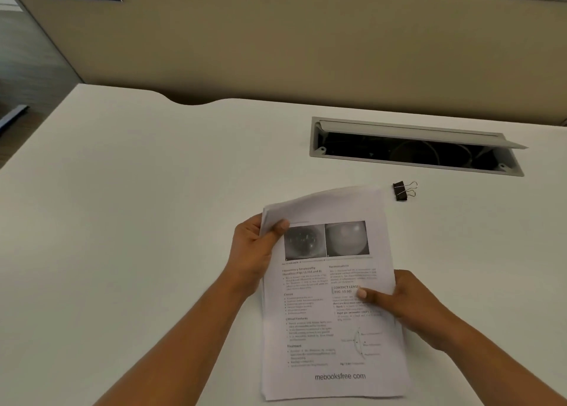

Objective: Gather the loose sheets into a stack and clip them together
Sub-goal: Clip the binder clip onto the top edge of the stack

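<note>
A stack of printed sheets (pixel 331 310) is held over the white desk, its top page showing two grey photographs and columns of text. My left hand (pixel 253 252) grips the stack's upper left edge, thumb on top. My right hand (pixel 411 301) holds the right edge, thumb pressed on the page. A black binder clip (pixel 402 190) with silver handles lies on the desk just beyond the stack's top right corner, untouched by either hand.
An open cable tray (pixel 414 148) with a raised lid is sunk into the desk (pixel 153 206) behind the clip. A beige partition (pixel 306 43) runs along the far edge of the desk.
</note>
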A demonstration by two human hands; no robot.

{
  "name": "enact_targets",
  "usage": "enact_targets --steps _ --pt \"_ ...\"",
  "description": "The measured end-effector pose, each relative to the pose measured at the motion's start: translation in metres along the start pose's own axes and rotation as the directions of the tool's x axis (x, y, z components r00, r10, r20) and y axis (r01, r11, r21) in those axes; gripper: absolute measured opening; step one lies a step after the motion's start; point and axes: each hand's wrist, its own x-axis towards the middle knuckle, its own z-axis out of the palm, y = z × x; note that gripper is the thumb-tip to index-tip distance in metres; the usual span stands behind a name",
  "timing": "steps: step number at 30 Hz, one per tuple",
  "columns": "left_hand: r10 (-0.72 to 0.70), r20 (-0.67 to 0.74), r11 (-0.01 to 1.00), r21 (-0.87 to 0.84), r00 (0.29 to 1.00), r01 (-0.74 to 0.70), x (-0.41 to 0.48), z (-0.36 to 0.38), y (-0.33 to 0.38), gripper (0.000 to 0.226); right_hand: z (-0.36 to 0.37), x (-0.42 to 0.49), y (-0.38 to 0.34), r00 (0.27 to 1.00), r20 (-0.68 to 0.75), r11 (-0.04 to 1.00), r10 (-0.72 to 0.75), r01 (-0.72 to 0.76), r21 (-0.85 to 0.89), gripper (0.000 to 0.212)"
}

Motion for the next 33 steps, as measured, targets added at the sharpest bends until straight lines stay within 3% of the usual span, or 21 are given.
enact_targets --steps 3,6,10,14,16,20,23,26,29,33 --pt "0.017 0.022 0.999 0.030 1.000 -0.018 0.012 -0.004 -0.008 0.016 -0.016 0.014 -0.007 0.995 -0.004 0.988 0.101 -0.101 -0.118 0.030" --pt "0.044 0.048 0.997 0.064 0.998 -0.048 0.025 -0.009 -0.015 0.026 -0.043 0.033 -0.024 0.962 -0.253 0.984 0.097 -0.130 -0.118 0.029" --pt "0.068 0.105 0.994 0.081 0.992 -0.076 0.040 -0.014 -0.021 0.039 -0.089 0.069 -0.053 0.844 -0.537 0.997 0.011 -0.053 -0.063 0.014" --pt "0.070 0.144 0.993 0.081 0.987 -0.083 0.048 -0.017 -0.027 0.039 -0.120 0.107 -0.065 0.734 -0.679 0.999 0.019 -0.036 -0.011 0.028" --pt "0.076 0.144 0.992 0.091 0.987 -0.090 0.050 -0.019 -0.029 0.040 -0.126 0.122 -0.067 0.729 -0.682 0.998 0.052 -0.066 0.005 0.031" --pt "0.092 0.154 0.990 0.096 0.984 -0.108 0.049 -0.021 -0.031 0.038 -0.126 0.135 -0.069 0.740 -0.671 0.995 0.034 -0.089 -0.047 0.004" --pt "0.085 0.150 0.991 0.094 0.985 -0.100 0.050 -0.021 -0.033 0.034 -0.126 0.131 -0.075 0.765 -0.644 0.996 -0.021 -0.037 -0.077 0.011" --pt "0.091 0.152 0.991 0.079 0.984 -0.104 0.049 -0.021 -0.031 0.035 -0.114 0.114 -0.087 0.843 -0.534 0.997 -0.069 0.069 -0.020 0.009" --pt "0.083 0.151 0.993 0.071 0.985 -0.095 0.047 -0.020 -0.029 0.037 -0.090 0.092 -0.099 0.916 -0.386 0.983 -0.112 0.158 0.089 0.022" --pt "0.079 0.126 0.993 0.081 0.989 -0.090 0.047 -0.019 -0.030 0.033 -0.051 0.075 -0.099 0.975 -0.195 0.974 -0.104 0.139 0.177 0.040"
